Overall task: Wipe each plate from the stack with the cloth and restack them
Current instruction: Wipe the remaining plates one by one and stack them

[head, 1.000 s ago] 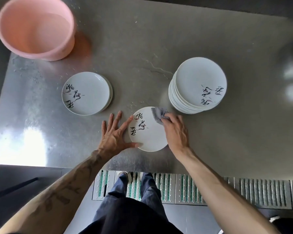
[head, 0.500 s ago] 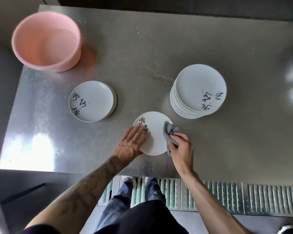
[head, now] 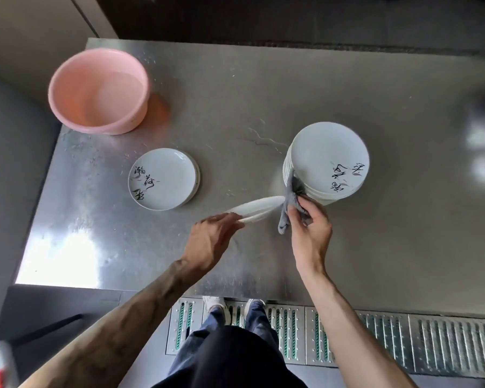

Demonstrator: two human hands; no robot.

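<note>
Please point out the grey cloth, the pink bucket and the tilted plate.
grey cloth (head: 288, 198): head view, its middle.
pink bucket (head: 66, 92): head view, inner left wall.
tilted plate (head: 259, 207): head view, its middle.

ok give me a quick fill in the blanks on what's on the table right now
The left hand holds a tilted plate, while the right hand grips a cloth coloured ____.
The bucket on the table is ____.
The taller stack stands to the ____ of the shorter stack.
Missing words: grey, pink, right.
</note>
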